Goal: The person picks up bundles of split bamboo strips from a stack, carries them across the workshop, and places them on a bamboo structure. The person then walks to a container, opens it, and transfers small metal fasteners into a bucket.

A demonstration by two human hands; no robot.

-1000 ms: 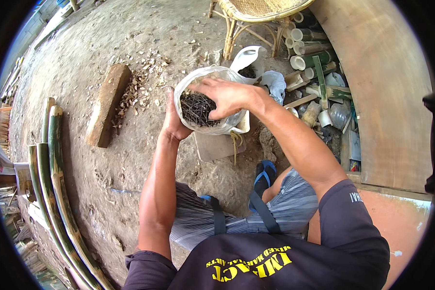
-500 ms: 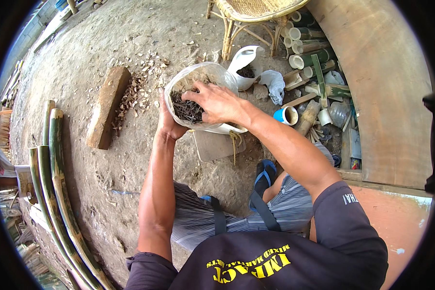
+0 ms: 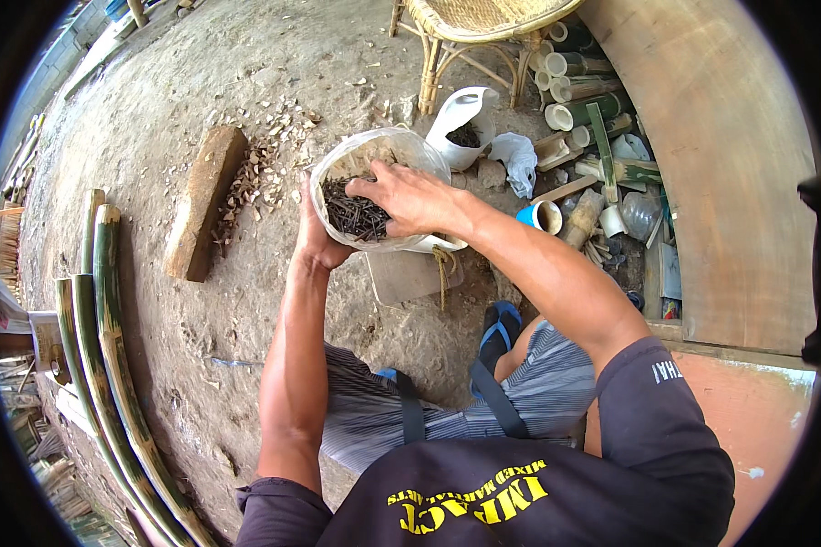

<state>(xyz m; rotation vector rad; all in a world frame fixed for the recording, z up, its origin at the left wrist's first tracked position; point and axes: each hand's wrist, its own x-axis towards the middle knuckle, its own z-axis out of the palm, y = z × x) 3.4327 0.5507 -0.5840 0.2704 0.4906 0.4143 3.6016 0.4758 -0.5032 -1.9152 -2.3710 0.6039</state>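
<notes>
A translucent whitish plastic container (image 3: 406,141) with a wide open top is tilted toward me. My left hand (image 3: 317,235) grips it by its left side, fingers partly hidden behind the wall. Inside lies a heap of thin dark nails (image 3: 356,214). Over the rim from the right reaches my right hand (image 3: 415,201), its fingers bent apart and touching the nails; some fingertips are hidden. Just behind stands a cut white jug (image 3: 465,114) with dark bits in it.
A long wooden block (image 3: 205,205) lies left beside wood chips (image 3: 265,164). Bamboo poles (image 3: 109,301) lie farther left. A rattan chair (image 3: 483,23) stands ahead. At right are a blue-and-white cup (image 3: 545,217), a plastic bag (image 3: 517,162), cut bamboo (image 3: 575,114) and a plywood sheet (image 3: 730,182).
My right hand has shifted slightly among the nails, and its fingers have drawn a little closer together. The container stays in my left hand in nearly the same place.
</notes>
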